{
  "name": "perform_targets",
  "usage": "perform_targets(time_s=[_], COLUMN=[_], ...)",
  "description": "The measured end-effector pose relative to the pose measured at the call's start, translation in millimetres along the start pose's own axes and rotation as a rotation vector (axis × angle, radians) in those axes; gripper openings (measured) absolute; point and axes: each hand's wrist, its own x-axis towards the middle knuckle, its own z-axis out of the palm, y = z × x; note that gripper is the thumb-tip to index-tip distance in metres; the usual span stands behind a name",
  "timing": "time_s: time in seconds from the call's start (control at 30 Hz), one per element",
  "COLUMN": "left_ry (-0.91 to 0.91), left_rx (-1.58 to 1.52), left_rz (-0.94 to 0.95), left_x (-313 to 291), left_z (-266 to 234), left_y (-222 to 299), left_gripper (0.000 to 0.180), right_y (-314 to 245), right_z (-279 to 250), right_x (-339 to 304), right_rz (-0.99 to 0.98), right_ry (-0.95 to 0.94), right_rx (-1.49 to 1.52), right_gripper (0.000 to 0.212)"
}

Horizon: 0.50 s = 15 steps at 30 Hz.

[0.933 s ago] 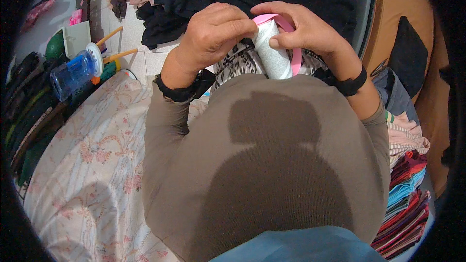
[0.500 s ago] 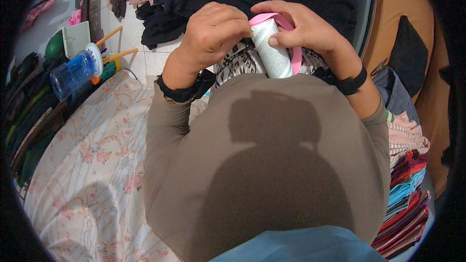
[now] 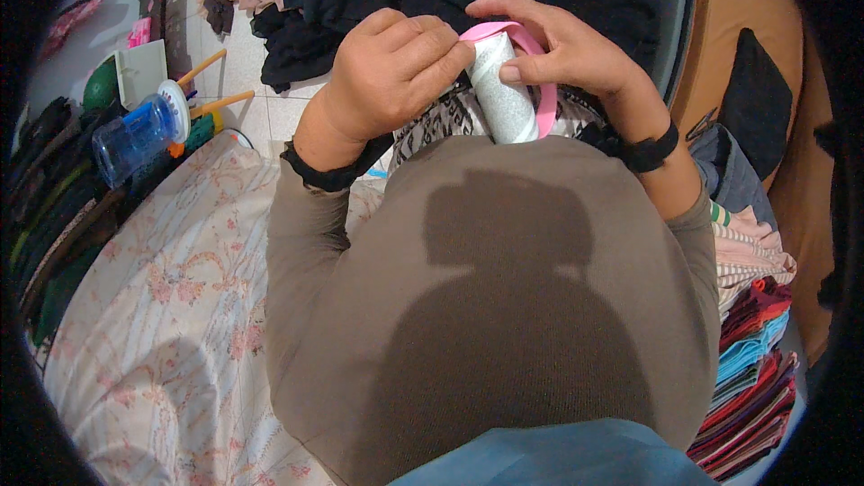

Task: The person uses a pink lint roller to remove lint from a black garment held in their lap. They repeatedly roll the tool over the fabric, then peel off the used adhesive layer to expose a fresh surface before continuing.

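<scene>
Above my lap I hold a white, glittery cylinder [image 3: 506, 99] with a diagonal band across it, tilted with its upper end away from me. A flat pink strip [image 3: 547, 108] curves over that upper end and hangs down the cylinder's right side. My right hand [image 3: 576, 49] is wrapped about the cylinder from the right, its thumb pressed on the front and its other fingers mostly behind the strip. At the upper left rim my left hand [image 3: 391, 76] is closed in a pinch, touching the pink strip's end; its fingertips are partly hidden.
Dark clothes [image 3: 324, 0] lie in a heap ahead. A clear blue-tinted plastic bottle [image 3: 135, 139] and wooden sticks [image 3: 225, 101] are at left, beside a floral cloth [image 3: 171, 306]. Folded coloured fabrics [image 3: 742, 396] are stacked at right, near a brown padded surface [image 3: 751, 0].
My left hand has turned so its back shows more, and it has shifted slightly toward the strip's end. The cylinder and my right hand have barely moved.
</scene>
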Motion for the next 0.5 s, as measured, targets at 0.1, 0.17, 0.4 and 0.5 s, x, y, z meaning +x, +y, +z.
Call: perform_targets(time_s=[0.1,0.17,0.4,0.5], left_ry=[-0.022,-0.015,0.011,0.030], left_rx=[0.030,0.043,0.101,0.089], left_rz=[0.029,0.041,0.044,-0.001], left_x=[0.2,-0.3,-7.2,-13.4], left_z=[2.1,5.1,14.0,13.5], left_y=[1.2,0.3,1.3,3.1], left_gripper=[0.029,0.027,0.022,0.022], right_y=[4.1,6.7,13.7,14.8], right_z=[-2.1,-4.3,-11.8,-14.6], right_x=[-1.8,-2.2,-7.0,-13.9], right_rz=[-0.031,-0.033,-0.034,-0.134], right_ry=[-0.032,-0.043,-0.067,-0.053], right_rx=[0.111,0.090,0.084,-0.016], right_gripper=[0.071,0.069,0.064,0.065])
